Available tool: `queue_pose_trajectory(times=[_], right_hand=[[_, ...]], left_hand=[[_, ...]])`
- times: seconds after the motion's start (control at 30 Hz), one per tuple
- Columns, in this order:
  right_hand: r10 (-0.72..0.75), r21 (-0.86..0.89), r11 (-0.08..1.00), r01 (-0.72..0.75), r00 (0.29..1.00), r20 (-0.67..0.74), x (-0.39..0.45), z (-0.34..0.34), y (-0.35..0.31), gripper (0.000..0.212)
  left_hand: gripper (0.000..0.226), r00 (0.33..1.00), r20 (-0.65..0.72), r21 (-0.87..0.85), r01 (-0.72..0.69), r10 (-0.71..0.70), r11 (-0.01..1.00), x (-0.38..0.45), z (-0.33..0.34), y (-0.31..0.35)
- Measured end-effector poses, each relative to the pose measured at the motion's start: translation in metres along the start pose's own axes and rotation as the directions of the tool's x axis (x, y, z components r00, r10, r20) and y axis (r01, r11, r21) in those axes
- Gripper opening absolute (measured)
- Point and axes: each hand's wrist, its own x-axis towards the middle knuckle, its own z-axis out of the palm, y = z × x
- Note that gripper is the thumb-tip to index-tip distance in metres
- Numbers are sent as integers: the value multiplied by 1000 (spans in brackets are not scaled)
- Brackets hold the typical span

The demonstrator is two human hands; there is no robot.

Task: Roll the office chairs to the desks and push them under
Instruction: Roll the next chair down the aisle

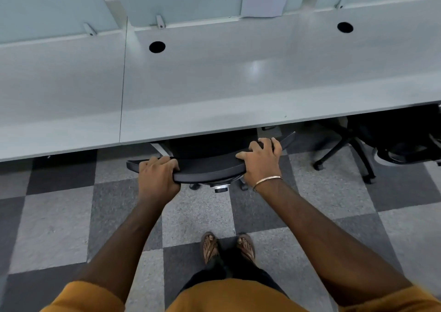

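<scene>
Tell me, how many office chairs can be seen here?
2. One chair sits at the desk edge, gripped by the left hand and right hand. Another chair is tucked under at right. More may be hidden.

Smooth matt laminate desk [214,77], matt black fabric chair back [210,168], speckled carpet tiles [195,211]

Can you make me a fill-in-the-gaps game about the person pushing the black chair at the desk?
1. Both hands grip the curved top of the black office chair's ______.
2. The thin gold bangle sits on the person's ______ wrist.
3. The long pale grey desk top has two round black ______.
4. The floor of grey carpet tiles is laid in a ______ pattern.

Missing words: backrest; right; holes; checkered
</scene>
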Motion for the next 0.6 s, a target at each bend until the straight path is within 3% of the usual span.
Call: queue_pose_trajectory(times=[0.13,0.27,0.37,0.47,0.6], right_hand=[[-3,-12,1000,3,1000,-26,16,0,7,44],[-10,-46,999,12,999,38,31,-12,11,45],[7,-38,999,-5,999,42,40,-18,9,46],[5,-44,999,-2,998,67,47,-22,4,47],[-6,-3,1000,6,997,71,49,-21,2,53]], left_hand=[[24,999,-21,-26,34,-35,999,9,3,8],[26,999,-6,-58,50,-51,997,22,2,12],[42,996,75,-121,-35,44,992,36,-5,1],[61,970,207,-326,-53,126,944,44,-19,-17],[63,977,179,-297,-62,119,953,38,-24,-14]])
